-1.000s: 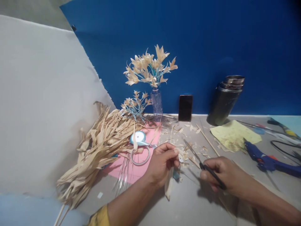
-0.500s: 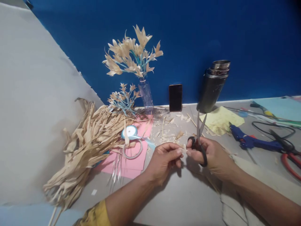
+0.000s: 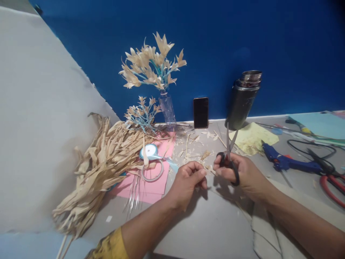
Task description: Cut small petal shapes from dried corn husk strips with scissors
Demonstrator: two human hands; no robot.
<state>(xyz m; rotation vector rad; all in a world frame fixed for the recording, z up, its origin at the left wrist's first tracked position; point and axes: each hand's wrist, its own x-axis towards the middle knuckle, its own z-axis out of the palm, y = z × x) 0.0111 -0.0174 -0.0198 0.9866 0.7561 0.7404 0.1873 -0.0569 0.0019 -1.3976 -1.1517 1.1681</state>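
Observation:
My right hand (image 3: 249, 176) is closed on a pair of scissors (image 3: 229, 154), its black handle loops around the fingers. The blades are spread and point away from me. Thumb and forefinger of my left hand (image 3: 190, 183) are pinched together; whatever they hold is too small to make out. A short gap separates the two hands, above the grey table (image 3: 205, 223). Just beyond them lie dry scraps and shavings (image 3: 206, 155) of pale husk.
At left lies a heap of dry husks (image 3: 107, 154), beside a ribbon roll (image 3: 148, 151) on pink paper (image 3: 159, 189). Husk flowers (image 3: 152, 61) fill a clear bottle (image 3: 167, 111). A phone (image 3: 201, 112), black flask (image 3: 242, 102), blue glue gun (image 3: 291, 162) and red-handled tool (image 3: 331, 187) also stand or lie around.
My hands have moved apart slightly, where before their fingertips nearly met over a small pale piece. The scissors remain in my right hand with blades spread.

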